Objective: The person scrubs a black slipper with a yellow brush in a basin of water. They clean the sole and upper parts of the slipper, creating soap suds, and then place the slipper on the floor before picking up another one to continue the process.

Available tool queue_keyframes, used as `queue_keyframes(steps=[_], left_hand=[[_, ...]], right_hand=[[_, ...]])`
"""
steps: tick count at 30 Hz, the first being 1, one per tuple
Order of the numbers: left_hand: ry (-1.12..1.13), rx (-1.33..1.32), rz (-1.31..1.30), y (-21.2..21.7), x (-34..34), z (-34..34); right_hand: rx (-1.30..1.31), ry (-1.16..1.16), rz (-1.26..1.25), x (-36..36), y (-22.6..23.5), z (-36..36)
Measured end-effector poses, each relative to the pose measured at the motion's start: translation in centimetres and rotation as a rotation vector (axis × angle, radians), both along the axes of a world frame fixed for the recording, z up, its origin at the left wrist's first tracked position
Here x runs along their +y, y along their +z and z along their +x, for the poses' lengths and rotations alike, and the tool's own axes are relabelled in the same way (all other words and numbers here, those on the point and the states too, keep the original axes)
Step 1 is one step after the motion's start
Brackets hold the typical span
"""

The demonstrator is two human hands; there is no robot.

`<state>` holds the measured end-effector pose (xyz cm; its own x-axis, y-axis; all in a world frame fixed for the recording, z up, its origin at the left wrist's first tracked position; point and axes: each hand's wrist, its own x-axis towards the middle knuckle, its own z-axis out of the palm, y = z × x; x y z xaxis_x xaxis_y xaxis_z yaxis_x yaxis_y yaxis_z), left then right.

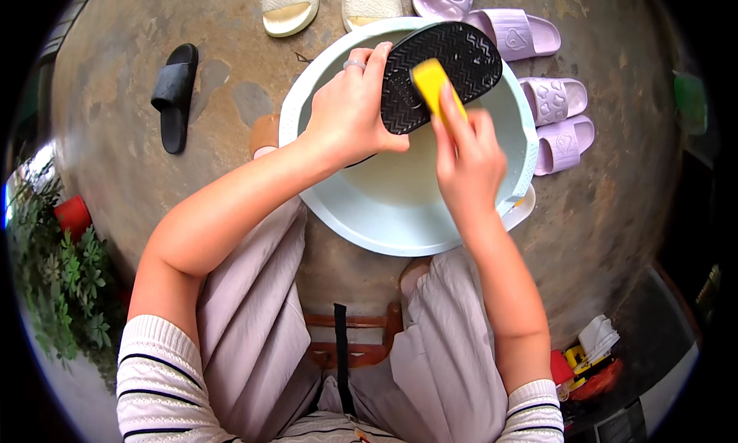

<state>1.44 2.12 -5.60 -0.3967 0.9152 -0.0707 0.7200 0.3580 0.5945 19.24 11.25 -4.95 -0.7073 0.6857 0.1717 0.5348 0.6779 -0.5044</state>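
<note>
Over a pale blue basin (388, 239) of cloudy water, my left hand (347, 104) grips a black slipper (473, 54) with its ridged sole turned up. The sole looks wet, with bits of foam on it. My right hand (470, 154) is closed on a yellow scrubbing brush (430, 85), which lies against the sole; the brush is slightly blurred, and its working side is hidden. The matching black slipper (177, 97) lies apart on the floor at the left.
Cream slippers (290, 4) stand beyond the basin. Several lilac slippers (513, 34) line its far right side. A potted plant (73, 281) is at the left, and a dark table (638, 351) with small items stands at the lower right.
</note>
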Motion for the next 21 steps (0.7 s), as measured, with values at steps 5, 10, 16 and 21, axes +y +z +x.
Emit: queue_keyframes(steps=[5,10,16,21], left_hand=[[0.046,-0.109,-0.049,0.7,0.5,0.7],[0.013,-0.111,-0.070,0.7,0.6,0.4],[0.048,-0.151,-0.092,0.6,0.0,1.1],[-0.097,0.032,-0.236,2.5,-2.4,-0.1]], right_hand=[[0.015,-0.030,-0.056,-1.0,0.8,2.3],[-0.074,-0.042,0.018,1.4,1.2,-0.2],[-0.042,-0.054,-0.083,-0.8,1.6,1.7],[0.056,-0.159,-0.093,2.9,0.6,3.6]])
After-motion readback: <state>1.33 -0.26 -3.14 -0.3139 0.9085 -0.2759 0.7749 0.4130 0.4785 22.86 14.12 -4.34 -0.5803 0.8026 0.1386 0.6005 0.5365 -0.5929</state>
